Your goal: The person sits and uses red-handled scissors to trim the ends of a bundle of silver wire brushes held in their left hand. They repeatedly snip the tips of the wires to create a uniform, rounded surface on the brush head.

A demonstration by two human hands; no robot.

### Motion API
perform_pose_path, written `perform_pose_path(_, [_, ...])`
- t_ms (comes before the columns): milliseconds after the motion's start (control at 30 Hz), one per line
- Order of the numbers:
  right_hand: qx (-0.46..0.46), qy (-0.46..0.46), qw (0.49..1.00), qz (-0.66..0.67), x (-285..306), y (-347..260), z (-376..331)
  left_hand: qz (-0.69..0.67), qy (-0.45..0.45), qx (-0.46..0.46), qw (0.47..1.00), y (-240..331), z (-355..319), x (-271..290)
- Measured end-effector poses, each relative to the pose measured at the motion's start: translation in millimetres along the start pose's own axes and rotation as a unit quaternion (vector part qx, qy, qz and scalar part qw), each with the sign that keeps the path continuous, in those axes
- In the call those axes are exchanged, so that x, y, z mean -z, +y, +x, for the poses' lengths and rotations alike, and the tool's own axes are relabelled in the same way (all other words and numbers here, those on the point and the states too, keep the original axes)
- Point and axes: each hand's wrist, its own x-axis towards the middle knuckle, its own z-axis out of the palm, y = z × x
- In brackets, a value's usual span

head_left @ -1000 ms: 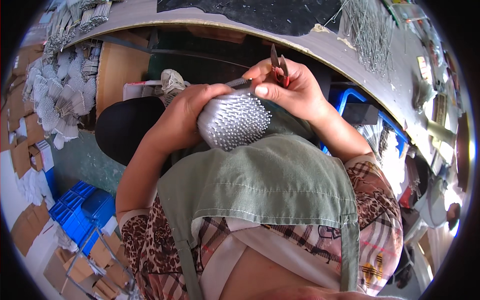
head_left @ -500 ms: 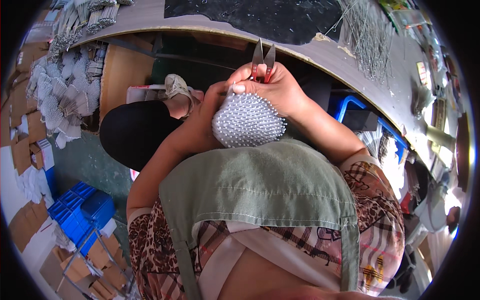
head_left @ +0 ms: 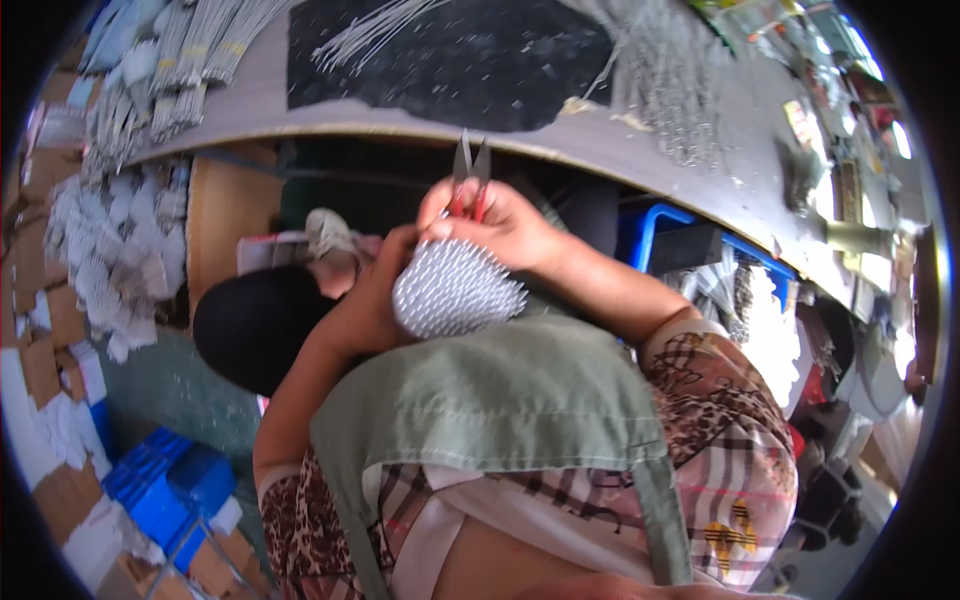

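A thick bundle of thin stems with silver-white tips [head_left: 455, 290] is held close against my apron, its rounded tip end facing me. My left hand [head_left: 385, 275] is closed around the bundle's left side. At its upper edge, my right hand [head_left: 515, 230] grips a pair of scissors [head_left: 479, 206] with red handles. Their blades are parted and point away from me, toward the table edge. The fingers of both hands meet at the top of the bundle. The stems' lower part is hidden behind the hands.
A grey table [head_left: 235, 115] runs ahead, with a black mat [head_left: 500, 70] bearing loose wire stems. More stem bundles [head_left: 215, 45] lie at its far left, and others are piled below. A blue crate [head_left: 150, 480] is at lower left; a blue frame [head_left: 650, 225] stands under the table at right.
The view has shifted, so the hands, bundle and scissors appear lower and further left. More of the table shows, including loose stems on the mat. Both hands keep their hold.
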Motion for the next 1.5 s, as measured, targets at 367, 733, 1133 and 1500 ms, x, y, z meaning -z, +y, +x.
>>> perform_pose_path(367, [0.067, 0.037, 0.991, -0.106, -7.2, -8.1, -10.4, -0.136, -0.091, 0.047, 0.985, -16.8, 5.5, -1.1])
perform_pose_path(733, [0.255, 0.366, 0.840, -0.309, 68.9, -257.4, 11.3, -0.013, -0.035, 0.052, 0.998, -28.3, -1.6, 3.1])
perform_pose_path(1133, [0.104, 0.384, 0.734, -0.550, 116.4, -185.7, 22.2, 0.124, 0.096, -0.151, 0.976, -63.5, 22.0, 7.4])
perform_pose_path(1500, [-0.060, 0.000, 0.953, -0.298, 18.6, -73.2, -31.9, -0.334, 0.085, 0.030, 0.938, -10.2, 14.9, 21.1])
